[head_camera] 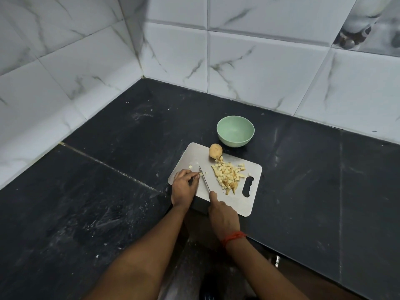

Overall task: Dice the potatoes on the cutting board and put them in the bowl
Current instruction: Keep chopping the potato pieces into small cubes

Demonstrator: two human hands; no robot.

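Potato piece (201, 174), small and pale, is being diced centre-frame: left hand (184, 187) pinching it, right hand (224, 217) gripping thin steel knife (204, 179). Whole brown potato (215, 150) is probably coming next.

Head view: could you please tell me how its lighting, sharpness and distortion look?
Head view: dim, even light, no harsh glare on the board; wide-angle lens bows the tile lines toward the edges; dice and bowl reasonably sharp; forearms at the bottom soft; glossy top-right tile carries a blurry reflection.

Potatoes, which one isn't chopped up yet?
The round brown potato at the board's far edge, nearest the bowl. It is whole with skin on; the rest are pale cubes piled beside it.
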